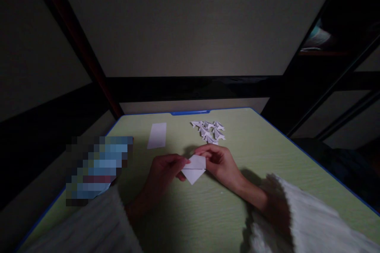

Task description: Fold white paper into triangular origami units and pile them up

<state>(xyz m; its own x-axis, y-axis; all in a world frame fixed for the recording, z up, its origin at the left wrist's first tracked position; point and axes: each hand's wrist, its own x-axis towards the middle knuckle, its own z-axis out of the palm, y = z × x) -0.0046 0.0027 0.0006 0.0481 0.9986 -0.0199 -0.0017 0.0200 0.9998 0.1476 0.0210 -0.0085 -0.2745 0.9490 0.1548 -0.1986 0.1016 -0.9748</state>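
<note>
A small piece of folded white paper [193,170] is held just above the table, its pointed end toward me and a crease running across its middle. My left hand [168,169] pinches its left edge between thumb and fingers. At the upper right side, my right hand [219,163] grips the same paper, with the fingertips partly hidden behind it. Beyond my hands, several folded white paper figures [204,131] lie in a loose cluster. A flat white sheet of paper [157,135] rests to their left.
The light green table [267,158] has a blue rim and a blue handle [190,112] at its far edge. At the left lies a pixelated, bluish object [101,170]. Pale panels [190,23] with dark frames rise behind the table, and a dark shelf is at the right.
</note>
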